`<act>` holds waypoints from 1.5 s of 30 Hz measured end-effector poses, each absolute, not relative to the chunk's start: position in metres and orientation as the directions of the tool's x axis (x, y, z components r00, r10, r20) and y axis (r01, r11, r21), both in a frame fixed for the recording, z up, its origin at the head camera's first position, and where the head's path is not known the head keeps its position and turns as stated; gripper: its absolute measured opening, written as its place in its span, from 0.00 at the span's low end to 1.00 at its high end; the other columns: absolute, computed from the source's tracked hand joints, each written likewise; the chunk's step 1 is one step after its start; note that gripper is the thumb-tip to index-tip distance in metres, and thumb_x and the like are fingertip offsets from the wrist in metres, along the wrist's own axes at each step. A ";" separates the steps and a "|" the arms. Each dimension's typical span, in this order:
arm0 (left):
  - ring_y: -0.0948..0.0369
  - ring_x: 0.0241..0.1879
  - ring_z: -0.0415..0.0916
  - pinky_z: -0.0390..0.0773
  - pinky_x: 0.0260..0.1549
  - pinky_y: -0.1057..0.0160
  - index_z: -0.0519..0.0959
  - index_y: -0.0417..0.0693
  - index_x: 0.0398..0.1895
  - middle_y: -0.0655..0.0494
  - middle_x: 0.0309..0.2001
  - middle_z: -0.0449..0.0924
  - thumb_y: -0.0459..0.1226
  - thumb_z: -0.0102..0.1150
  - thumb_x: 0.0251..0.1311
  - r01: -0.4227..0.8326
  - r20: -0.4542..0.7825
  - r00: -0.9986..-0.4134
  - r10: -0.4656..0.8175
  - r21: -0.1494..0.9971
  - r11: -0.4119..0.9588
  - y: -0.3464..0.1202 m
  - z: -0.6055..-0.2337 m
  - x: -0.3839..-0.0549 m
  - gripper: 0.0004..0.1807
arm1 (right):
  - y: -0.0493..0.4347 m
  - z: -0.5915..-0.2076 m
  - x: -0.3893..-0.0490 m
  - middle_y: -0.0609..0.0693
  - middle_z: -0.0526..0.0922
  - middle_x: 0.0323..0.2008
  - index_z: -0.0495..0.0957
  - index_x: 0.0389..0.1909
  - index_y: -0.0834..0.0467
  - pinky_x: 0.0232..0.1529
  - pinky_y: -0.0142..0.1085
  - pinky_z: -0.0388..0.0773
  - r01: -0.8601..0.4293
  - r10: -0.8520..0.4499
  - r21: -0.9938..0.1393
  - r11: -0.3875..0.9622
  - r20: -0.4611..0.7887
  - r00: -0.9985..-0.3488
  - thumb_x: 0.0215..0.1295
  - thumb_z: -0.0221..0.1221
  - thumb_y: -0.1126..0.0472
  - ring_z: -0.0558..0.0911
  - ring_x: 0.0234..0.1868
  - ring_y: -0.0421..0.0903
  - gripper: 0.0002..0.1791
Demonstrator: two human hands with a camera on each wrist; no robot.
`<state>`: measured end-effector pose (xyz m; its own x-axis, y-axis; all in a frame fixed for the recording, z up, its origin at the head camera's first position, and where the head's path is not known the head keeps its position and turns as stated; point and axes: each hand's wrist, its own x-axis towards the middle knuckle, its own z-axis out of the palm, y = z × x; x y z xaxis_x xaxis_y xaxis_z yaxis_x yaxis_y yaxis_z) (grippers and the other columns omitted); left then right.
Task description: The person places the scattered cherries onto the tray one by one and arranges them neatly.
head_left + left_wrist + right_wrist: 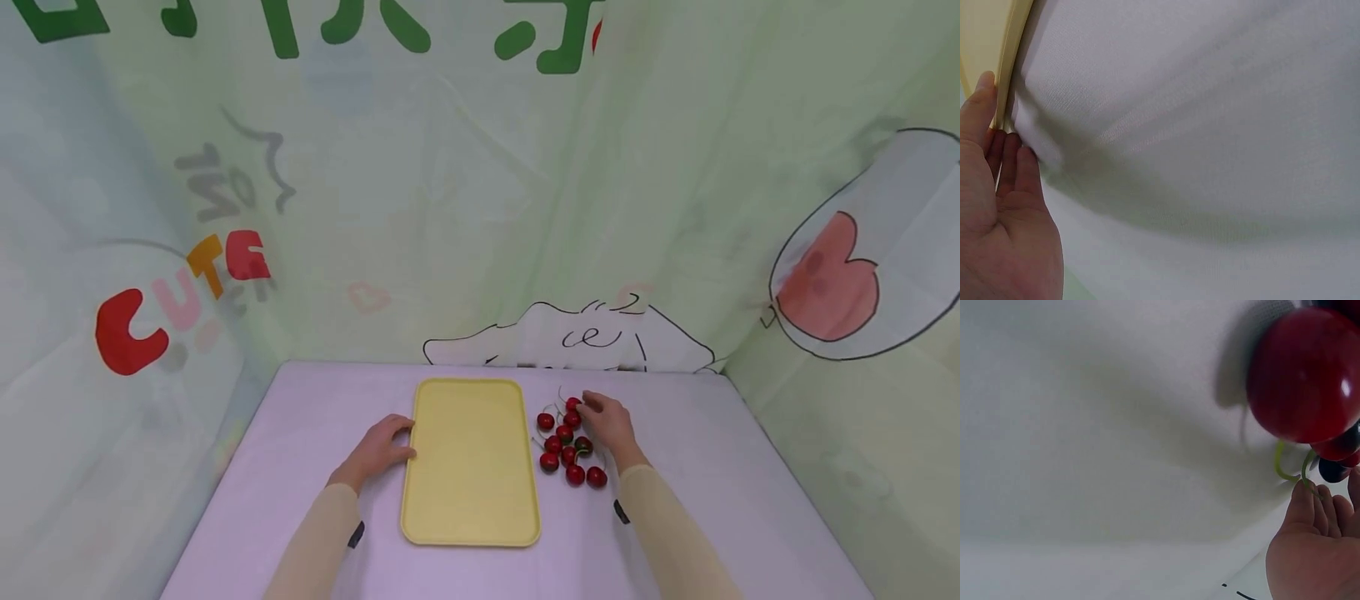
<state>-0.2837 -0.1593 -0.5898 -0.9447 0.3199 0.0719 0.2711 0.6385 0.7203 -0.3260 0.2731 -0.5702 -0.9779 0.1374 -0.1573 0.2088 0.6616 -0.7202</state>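
A yellow rectangular tray lies on the table with nothing on it. My left hand grips its left edge; in the left wrist view the thumb lies over the rim and the fingers are tucked against its outer side. To the right of the tray is a loose cluster of dark red cherries with thin stems. My right hand reaches over the cluster's far right side, fingertips right at the farthest cherry. From the right wrist, a large cherry fills the near view, partly hiding others behind it.
A pale lilac cloth covers the table. Printed curtains rise behind it and on both sides, close to the table's edges. Two cherries sit at the near end of the cluster, by my right forearm.
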 end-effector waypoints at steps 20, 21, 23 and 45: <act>0.48 0.60 0.71 0.68 0.64 0.50 0.75 0.36 0.58 0.46 0.57 0.75 0.34 0.71 0.54 0.215 0.028 -0.958 0.284 0.725 0.654 -0.159 -0.587 -0.285 0.27 | 0.272 -0.576 -0.343 0.62 0.71 0.65 0.68 0.68 0.61 0.66 0.54 0.66 0.196 0.109 -0.705 0.681 -0.167 -0.980 0.74 0.54 0.58 0.66 0.68 0.61 0.25; 0.48 0.60 0.71 0.68 0.64 0.50 0.75 0.36 0.58 0.45 0.57 0.75 0.34 0.71 0.54 0.216 0.029 -0.958 0.284 0.723 0.656 -0.159 -0.587 -0.284 0.27 | 0.273 -0.576 -0.343 0.62 0.71 0.65 0.68 0.68 0.61 0.66 0.55 0.66 0.192 0.107 -0.705 0.683 -0.164 -0.981 0.74 0.54 0.58 0.66 0.67 0.61 0.25; 0.48 0.60 0.71 0.68 0.64 0.50 0.75 0.36 0.57 0.45 0.57 0.75 0.33 0.71 0.54 0.218 0.032 -0.958 0.284 0.723 0.655 -0.159 -0.587 -0.284 0.27 | 0.273 -0.577 -0.343 0.62 0.71 0.64 0.69 0.67 0.61 0.67 0.55 0.66 0.191 0.108 -0.703 0.685 -0.161 -0.981 0.73 0.54 0.58 0.66 0.67 0.61 0.25; 0.48 0.61 0.69 0.67 0.65 0.49 0.75 0.38 0.59 0.46 0.58 0.74 0.35 0.70 0.55 0.190 -0.003 -0.959 0.284 0.738 0.647 -0.161 -0.592 -0.287 0.28 | 0.255 -0.559 -0.343 0.62 0.70 0.66 0.68 0.69 0.59 0.68 0.53 0.65 0.266 0.235 -0.762 0.590 -0.153 -0.960 0.73 0.55 0.56 0.65 0.68 0.61 0.26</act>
